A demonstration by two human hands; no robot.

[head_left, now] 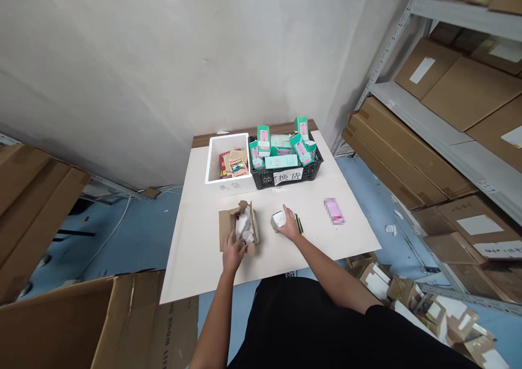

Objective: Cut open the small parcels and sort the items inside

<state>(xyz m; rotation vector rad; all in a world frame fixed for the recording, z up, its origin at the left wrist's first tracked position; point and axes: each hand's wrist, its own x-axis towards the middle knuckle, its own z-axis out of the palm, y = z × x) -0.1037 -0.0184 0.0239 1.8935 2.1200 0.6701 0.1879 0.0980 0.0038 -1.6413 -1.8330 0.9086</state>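
A small opened cardboard box (225, 223) sits on the white table, its flaps spread and crumpled white packing paper (245, 225) inside. My left hand (234, 251) grips the near end of this box, fingers bent by the paper; the fingertips are partly hidden. To the right, my right hand (289, 226) is closed around a small white box (279, 219) resting at table level. Just beyond that hand lies a yellow-and-black tool (299, 225), partly covered, perhaps a cutter. A blurred pink item (334, 211) lies farther right.
At the back stand a white foam box (228, 187) with paper packets and a black basket (265, 181) of green-and-pink boxes. Metal shelving (440, 119) with cartons rises on the right. A large open carton (134, 314) is at the table's left; small cartons (440, 314) lie on the floor.
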